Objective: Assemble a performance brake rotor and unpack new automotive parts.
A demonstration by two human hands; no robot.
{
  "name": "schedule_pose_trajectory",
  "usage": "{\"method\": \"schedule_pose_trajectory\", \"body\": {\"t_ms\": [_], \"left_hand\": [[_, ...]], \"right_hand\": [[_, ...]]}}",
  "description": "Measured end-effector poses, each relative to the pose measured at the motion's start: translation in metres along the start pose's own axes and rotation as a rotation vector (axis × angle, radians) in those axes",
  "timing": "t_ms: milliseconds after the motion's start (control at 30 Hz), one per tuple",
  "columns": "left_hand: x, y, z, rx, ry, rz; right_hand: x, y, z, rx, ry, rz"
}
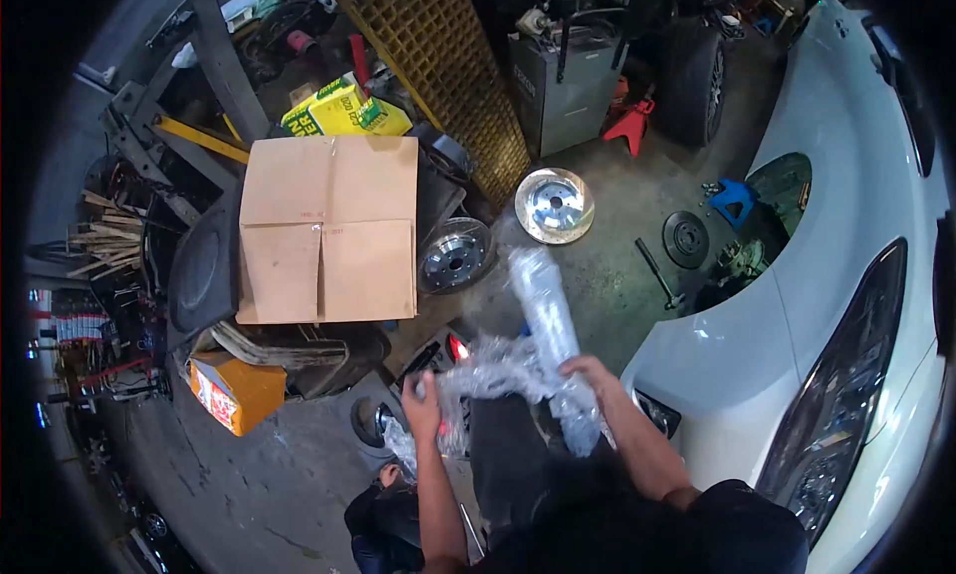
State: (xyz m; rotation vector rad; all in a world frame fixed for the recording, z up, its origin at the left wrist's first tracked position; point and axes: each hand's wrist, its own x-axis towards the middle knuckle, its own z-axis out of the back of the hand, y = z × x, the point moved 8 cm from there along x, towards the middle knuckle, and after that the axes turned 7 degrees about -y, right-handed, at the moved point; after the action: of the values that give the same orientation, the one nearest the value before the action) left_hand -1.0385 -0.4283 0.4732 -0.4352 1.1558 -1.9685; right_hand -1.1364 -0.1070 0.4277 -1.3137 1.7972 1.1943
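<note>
Here we are, center of the frame: my right hand (pixel 588 375) is clamped round a long plastic-wrapped part (pixel 543 295), tilted with its far end toward the top. My left hand (pixel 422 407), left of it, is pinching the loose clear wrap (pixel 488 375)! Above sits a shiny brake disc (pixel 555 206); upper left, a cardboard box (pixel 329 250); right side, a white car (pixel 717 350).

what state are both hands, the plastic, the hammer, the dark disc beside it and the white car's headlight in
left hand: closed on clear plastic
clear plastic: loose, crumpled
right hand: closed on long plastic-covered bundle
hammer: lying on floor
dark disc: lying flat
headlight: looks unlit
</note>
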Motion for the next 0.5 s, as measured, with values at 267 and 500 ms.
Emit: {"method": "schedule_pose_trajectory", "body": {"t_ms": [267,500], "left_hand": [[0.106,-0.251,-0.154,-0.037,-0.078,-0.524],[0.042,-0.429,-0.388,-0.199,1.222,-0.607]], "right_hand": [[-0.027,0.192,0.012,0.214,-0.129,0.367],[-0.067,0.305,0.038,0.216,-0.415,0.902]]}}
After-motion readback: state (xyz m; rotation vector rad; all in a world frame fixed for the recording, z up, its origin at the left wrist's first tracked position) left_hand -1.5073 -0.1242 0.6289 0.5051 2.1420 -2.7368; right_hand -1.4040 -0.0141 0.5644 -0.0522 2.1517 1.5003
